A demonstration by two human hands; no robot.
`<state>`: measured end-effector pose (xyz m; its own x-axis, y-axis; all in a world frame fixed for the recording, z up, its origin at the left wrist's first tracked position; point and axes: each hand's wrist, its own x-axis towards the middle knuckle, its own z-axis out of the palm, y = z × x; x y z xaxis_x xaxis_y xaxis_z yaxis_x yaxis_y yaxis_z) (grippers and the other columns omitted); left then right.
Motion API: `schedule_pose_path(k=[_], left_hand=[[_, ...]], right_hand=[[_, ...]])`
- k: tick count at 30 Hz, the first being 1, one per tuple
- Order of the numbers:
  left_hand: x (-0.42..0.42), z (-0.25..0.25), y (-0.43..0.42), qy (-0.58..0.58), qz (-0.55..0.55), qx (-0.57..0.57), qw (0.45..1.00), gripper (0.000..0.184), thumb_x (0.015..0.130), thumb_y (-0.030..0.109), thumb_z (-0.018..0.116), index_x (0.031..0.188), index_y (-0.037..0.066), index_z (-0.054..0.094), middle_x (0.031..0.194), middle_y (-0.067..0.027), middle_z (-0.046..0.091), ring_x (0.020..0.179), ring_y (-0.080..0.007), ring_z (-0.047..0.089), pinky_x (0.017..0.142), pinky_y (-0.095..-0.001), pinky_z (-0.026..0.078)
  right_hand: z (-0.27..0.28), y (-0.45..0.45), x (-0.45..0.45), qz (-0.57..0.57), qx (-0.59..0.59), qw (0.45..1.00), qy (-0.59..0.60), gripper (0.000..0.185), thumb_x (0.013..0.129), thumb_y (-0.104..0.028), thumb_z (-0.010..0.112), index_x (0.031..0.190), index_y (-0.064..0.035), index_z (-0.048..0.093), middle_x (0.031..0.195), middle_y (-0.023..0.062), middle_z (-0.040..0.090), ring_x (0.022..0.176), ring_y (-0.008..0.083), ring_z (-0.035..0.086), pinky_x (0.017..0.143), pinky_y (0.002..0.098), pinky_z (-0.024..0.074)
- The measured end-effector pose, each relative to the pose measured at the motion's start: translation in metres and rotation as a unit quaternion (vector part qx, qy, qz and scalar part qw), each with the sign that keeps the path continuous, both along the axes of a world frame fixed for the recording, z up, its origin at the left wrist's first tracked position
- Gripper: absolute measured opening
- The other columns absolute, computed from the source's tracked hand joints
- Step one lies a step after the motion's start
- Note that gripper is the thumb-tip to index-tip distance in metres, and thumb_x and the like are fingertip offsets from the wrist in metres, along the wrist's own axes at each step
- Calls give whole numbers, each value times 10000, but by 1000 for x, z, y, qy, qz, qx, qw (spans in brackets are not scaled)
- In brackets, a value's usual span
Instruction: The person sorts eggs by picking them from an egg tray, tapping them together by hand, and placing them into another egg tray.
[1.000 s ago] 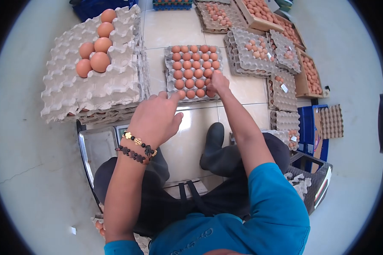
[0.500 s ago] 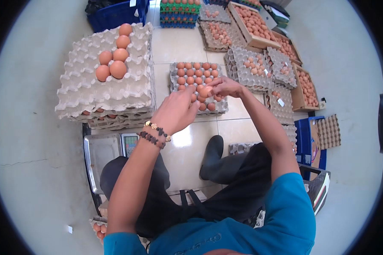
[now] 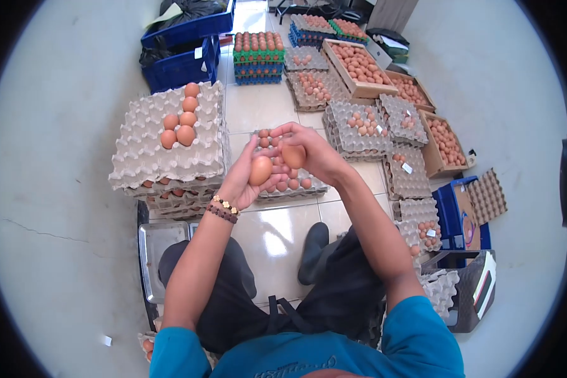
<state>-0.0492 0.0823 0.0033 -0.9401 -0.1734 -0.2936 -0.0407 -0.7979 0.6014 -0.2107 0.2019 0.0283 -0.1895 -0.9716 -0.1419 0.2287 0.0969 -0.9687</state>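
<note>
Two eggs held above a partly hidden tray; clock positions are read from the hands, with twelve o'clock directed away from the wearer. A brown egg (image 3: 261,171) is cradled by the left hand (image 3: 239,181), whose palm is turned upward and whose fingers are stretched toward three o'clock. A second egg (image 3: 293,156), just beside the first at about two o'clock, is gripped in the curled right hand (image 3: 319,155); the exact placing of the thumb cannot be told, nor whether this egg is also touched by the left fingers. Beneath both hands, a grey egg tray (image 3: 312,191) filled with further eggs is partly covered from sight. Between nine and ten o'clock, six loose eggs are borne by a stack of cardboard trays (image 3: 142,140). Green and blue plastic trays (image 3: 258,63) are stacked at twelve o'clock. At one o'clock, a wooden crate (image 3: 367,91) is heaped with eggs. A metal pan (image 3: 150,264) is seen at eight o'clock.
</note>
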Motion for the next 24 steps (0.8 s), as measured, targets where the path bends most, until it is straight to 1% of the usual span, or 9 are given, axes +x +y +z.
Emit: schedule_pose_path(k=[2, 5, 10, 11, 14, 15, 18, 22, 24], left_hand=[[2, -6, 2, -2, 52, 37, 998, 791, 1014, 589, 374, 1358, -124, 380, 1164, -274, 603, 1025, -285, 684, 849, -296, 614], [4, -10, 2, 1, 82, 54, 995, 805, 1011, 604, 359, 1344, -127, 393, 1222, -260, 573, 1151, -303, 625, 962, -350, 566], [6, -2, 4, 46, 69, 62, 995, 713, 1021, 596, 341, 1300, -49, 458, 1244, -218, 567, 1248, -302, 559, 1034, -406, 521], [6, 2, 7, 62, 68, 60, 994, 635, 1019, 546, 428, 1291, -27, 460, 1230, -203, 584, 1194, -288, 598, 1002, -408, 542], [4, 0, 11, 101, 30, -59, 993, 555, 1003, 432, 553, 1310, -21, 464, 1212, -173, 605, 1116, -257, 641, 965, -389, 561], [2, -13, 9, 108, 50, -30, 992, 561, 974, 280, 633, 1389, -40, 433, 1293, -190, 571, 1171, -250, 619, 975, -346, 556], [10, -1, 12, 92, 36, -88, 991, 524, 959, 196, 644, 1378, -49, 446, 1274, -175, 588, 1136, -216, 638, 945, -322, 570], [22, 7, 9, 51, 14, -141, 989, 494, 923, 163, 692, 1325, -55, 507, 1181, -143, 643, 1040, -176, 674, 912, -295, 579], [31, 17, 13, 28, 55, -188, 980, 473, 919, 168, 701, 1301, -55, 532, 1157, -137, 653, 1018, -172, 679, 902, -292, 582]], right_hand=[[4, 7, -1, 20, -35, 992, -123, 395, 912, -183, 511, 1265, -16, 456, 1245, 163, 554, 958, 225, 633, 817, 341, 524], [7, 9, 5, 14, -37, 999, 13, 408, 888, -162, 561, 1261, -27, 464, 1119, 140, 573, 761, 171, 633, 588, 291, 542], [6, 13, 30, -47, -117, 947, 295, 499, 831, -96, 732, 1248, -2, 474, 1151, 128, 575, 963, 194, 649, 785, 295, 578], [9, 15, 28, -53, -68, 944, 319, 519, 794, -138, 805, 1219, -9, 537, 1158, 130, 590, 1070, 202, 630, 834, 300, 577], [25, 18, 34, -91, -80, 902, 414, 471, 764, -170, 828, 1155, -18, 614, 1169, 137, 614, 1098, 228, 621, 877, 332, 554], [17, 15, 30, -103, -98, 882, 449, 446, 715, -203, 854, 1090, -34, 681, 1173, 152, 629, 1126, 279, 603, 948, 387, 500], [18, 16, 31, -99, -78, 881, 455, 473, 674, -237, 867, 1071, -38, 706, 1154, 160, 640, 1129, 316, 587, 987, 414, 444], [13, 13, 32, -111, -163, 777, 598, 480, 676, -217, 883, 1095, -55, 715, 1038, 113, 654, 940, 220, 652, 821, 363, 534], [17, 12, 35, -85, -140, 831, 532, 499, 682, -230, 885, 1108, -40, 706, 1029, 107, 659, 939, 206, 653, 814, 350, 535]])
